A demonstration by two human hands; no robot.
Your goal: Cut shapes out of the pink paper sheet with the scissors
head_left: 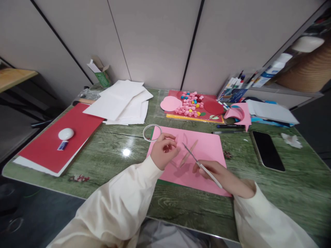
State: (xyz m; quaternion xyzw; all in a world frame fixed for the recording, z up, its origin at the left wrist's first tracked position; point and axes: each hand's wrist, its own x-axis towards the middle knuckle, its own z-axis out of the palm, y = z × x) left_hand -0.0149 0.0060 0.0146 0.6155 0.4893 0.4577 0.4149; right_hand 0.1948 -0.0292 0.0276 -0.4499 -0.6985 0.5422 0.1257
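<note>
My left hand [165,150] has its thumb and fingers closed on a small curved piece of pink paper [180,141]. In my right hand [216,174] are white-handled scissors [210,175], seen nearly edge-on. Their slim dark tip points up and left, close to the pink piece; whether the blades touch it I cannot tell. Below both hands a large pink sheet [207,144] lies flat, over something green at its edges. A light brown pencil-like stick [190,151] lies slanting on the sheet between my hands. A roll of tape [152,133] rests at the sheet's upper left corner.
Left are a red sheet [77,120] with a white rounded object [66,134], and white papers [121,100]. At the back, pink pompom-like balls [192,105] lie beside a pink disc [171,103]. A pink offcut [244,115], pens [229,131] and a phone [267,150] are right.
</note>
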